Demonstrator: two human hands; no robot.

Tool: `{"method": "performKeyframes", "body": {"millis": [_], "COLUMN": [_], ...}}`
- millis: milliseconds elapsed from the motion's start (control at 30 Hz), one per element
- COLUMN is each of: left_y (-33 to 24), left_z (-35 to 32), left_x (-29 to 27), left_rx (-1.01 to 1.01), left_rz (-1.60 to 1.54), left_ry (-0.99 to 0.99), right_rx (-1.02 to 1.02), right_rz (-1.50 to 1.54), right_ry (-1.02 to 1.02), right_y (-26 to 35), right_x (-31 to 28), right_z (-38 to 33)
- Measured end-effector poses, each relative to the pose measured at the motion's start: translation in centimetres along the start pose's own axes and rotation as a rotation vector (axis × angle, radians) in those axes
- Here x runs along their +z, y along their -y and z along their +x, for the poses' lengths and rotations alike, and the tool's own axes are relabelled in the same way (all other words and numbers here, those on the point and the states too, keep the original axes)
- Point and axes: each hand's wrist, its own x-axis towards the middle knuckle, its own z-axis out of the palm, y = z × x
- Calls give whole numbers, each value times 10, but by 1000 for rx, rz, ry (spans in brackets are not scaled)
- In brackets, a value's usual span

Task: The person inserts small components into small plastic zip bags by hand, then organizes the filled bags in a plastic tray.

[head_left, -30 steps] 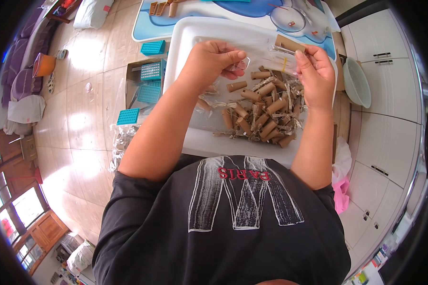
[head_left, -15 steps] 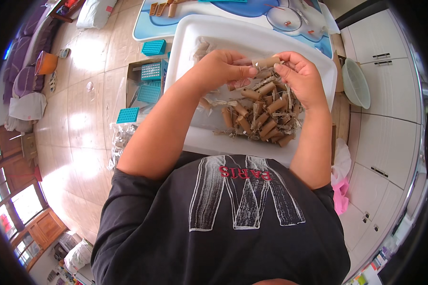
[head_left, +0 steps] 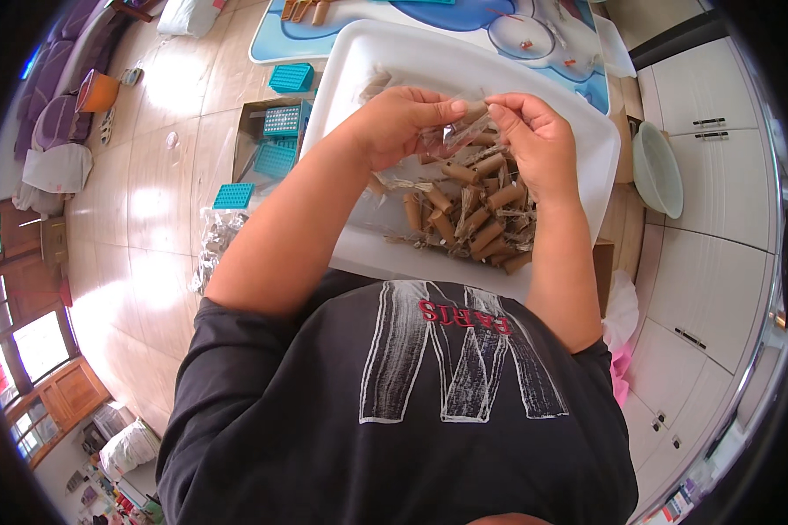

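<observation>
Over a white plastic tub [head_left: 359, 61], my two hands meet around a small brown cardboard tube [head_left: 475, 115]. The thumb and fingers of my left hand [head_left: 403, 127] are closed on a clear plastic bag [head_left: 449, 140], with the tube against its thumb tip. Bent fingers of my right hand [head_left: 541, 144] pinch the tube's far end. Below them in the tub lies a pile of similar brown tubes [head_left: 473, 210] with pale dry strands sticking out. Part of the bag and the left fingertips are hidden.
Wrapped tubes [head_left: 375, 83] lie at the tub's far left. Teal perforated baskets [head_left: 291, 77] and an open cardboard box [head_left: 243, 140] stand left of it. A blue patterned table [head_left: 289, 42] is beyond. To the right are a pale green basin [head_left: 657, 171] and white cabinets [head_left: 718, 227].
The tube between my hands has shifted slightly left and now sits more steeply, partly covered by plastic and fingers. My right hand has moved a little left; the whole view has shifted slightly.
</observation>
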Motion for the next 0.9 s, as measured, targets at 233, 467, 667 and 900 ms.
{"method": "performKeyframes", "body": {"millis": [233,467,667,900], "left_y": [2,7,3,8], "left_z": [3,-3,-10,-14], "left_x": [4,6,3,5], "left_rx": [56,88,177,219], "left_rz": [-78,-80,-21,9], "left_ry": [-84,-194,-239,-323], "right_rx": [55,126,107,87], "right_rz": [153,262,265,256], "right_ry": [6,48,42,47], "right_y": [-13,-13,0,-7], "right_x": [17,16,16,22], "right_z": [1,3,5,2]}}
